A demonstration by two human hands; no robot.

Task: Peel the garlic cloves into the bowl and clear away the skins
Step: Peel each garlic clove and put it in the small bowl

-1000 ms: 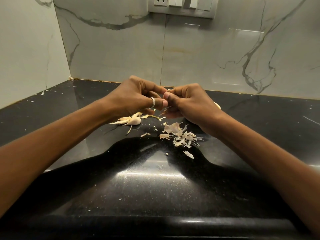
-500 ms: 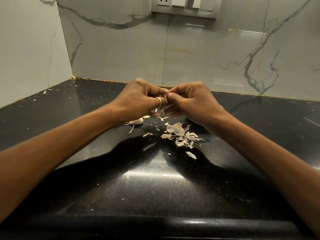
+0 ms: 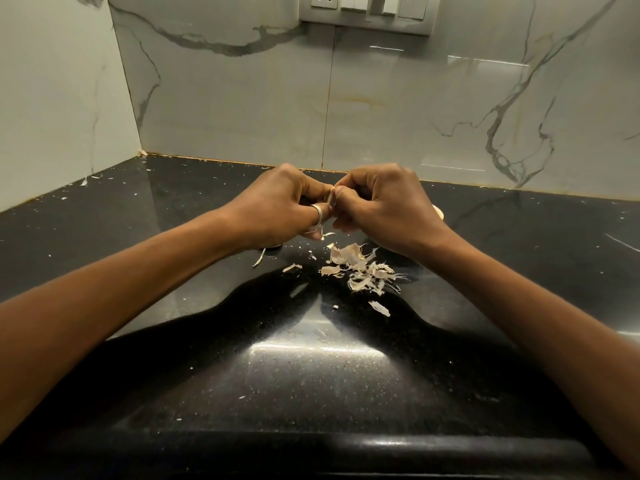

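Observation:
My left hand (image 3: 277, 209) and my right hand (image 3: 381, 206) meet above the black counter (image 3: 311, 375), fingertips pinching a garlic clove (image 3: 331, 199) between them; only a sliver of it shows. A ring sits on my left thumb. Below the hands lies a pile of pale garlic skins (image 3: 360, 268), with loose flakes (image 3: 379, 308) nearer me. A pale rounded edge (image 3: 439, 212) peeks out behind my right hand; I cannot tell whether it is the bowl. The garlic pieces that lay under my left hand are hidden.
Marble-pattern walls (image 3: 381, 109) close off the counter at the back and left. A switch and socket panel (image 3: 367, 12) is mounted high on the back wall. Small skin scraps (image 3: 85, 181) lie along the left wall. The counter's rounded front edge (image 3: 311, 448) is nearest me.
Both hands have drawn a little closer together and my left hand now covers the garlic pieces that lay beside it. The skin pile has not moved.

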